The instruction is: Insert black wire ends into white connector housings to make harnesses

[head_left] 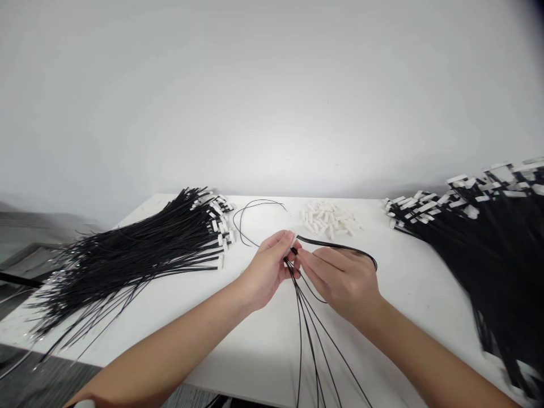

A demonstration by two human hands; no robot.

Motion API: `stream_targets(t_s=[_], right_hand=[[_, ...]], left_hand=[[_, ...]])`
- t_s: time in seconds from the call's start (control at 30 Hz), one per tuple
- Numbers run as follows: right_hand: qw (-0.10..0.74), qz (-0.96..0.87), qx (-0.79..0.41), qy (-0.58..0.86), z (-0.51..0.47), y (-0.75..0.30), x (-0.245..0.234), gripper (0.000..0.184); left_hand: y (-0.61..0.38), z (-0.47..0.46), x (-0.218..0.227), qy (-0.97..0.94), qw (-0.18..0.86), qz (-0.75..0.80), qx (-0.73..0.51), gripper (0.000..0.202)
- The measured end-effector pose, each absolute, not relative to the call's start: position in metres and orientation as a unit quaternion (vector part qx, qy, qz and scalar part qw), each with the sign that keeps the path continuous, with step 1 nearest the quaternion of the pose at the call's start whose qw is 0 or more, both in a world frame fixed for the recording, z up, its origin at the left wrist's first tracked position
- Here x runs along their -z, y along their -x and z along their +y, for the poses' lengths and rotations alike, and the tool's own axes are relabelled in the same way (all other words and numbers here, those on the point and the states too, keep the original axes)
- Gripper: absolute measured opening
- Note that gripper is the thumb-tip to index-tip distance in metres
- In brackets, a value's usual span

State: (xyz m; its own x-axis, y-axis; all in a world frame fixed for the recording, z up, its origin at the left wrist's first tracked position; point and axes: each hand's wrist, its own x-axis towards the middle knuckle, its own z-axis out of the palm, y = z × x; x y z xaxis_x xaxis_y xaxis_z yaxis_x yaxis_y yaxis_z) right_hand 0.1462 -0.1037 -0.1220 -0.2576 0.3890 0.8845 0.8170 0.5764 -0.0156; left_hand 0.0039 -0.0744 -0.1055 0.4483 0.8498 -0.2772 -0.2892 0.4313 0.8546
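A spread of black wires hangs from the hands on the near side of the pile of small white pieces, its long axis running away from that pile, loose ends fanning toward the person. The left hand, near-left of the pile, grips the gathered upper end between thumb and fingers. The right hand, directly nearer than the pile, has its fingertips pinched closed on the wires there; which strand, I cannot tell. A black strip points rightward between pile and right hand, curving over the knuckles.
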Motion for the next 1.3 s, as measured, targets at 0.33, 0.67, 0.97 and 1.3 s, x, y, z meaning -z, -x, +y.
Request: stream_targets(t_s=[0.33, 0.67, 0.97, 1.3], right_hand=[[0.457, -0.76, 0.2, 0.417, -0.097, -0.155, 0.126, 0.029], [0.394, -0.812, 0.238, 0.359, -0.096, -0.154, 0.13, 0.013], [0.348, -0.849, 0.214, 0.334, -0.094, -0.156, 0.137, 0.014], [0.36, -0.842, 0.25, 0.314, -0.091, -0.155, 0.131, 0.015]], left_hand=[[-0.001, -0.066, 0.104, -0.37, 0.726, 0.411, -0.409, 0.03], [0.001, -0.06, 0.106, -0.343, 0.728, 0.416, -0.423, 0.03], [0.001, -0.061, 0.108, -0.345, 0.74, 0.417, -0.399, 0.033], [0.0, -0.061, 0.109, -0.342, 0.741, 0.423, -0.395, 0.033]])
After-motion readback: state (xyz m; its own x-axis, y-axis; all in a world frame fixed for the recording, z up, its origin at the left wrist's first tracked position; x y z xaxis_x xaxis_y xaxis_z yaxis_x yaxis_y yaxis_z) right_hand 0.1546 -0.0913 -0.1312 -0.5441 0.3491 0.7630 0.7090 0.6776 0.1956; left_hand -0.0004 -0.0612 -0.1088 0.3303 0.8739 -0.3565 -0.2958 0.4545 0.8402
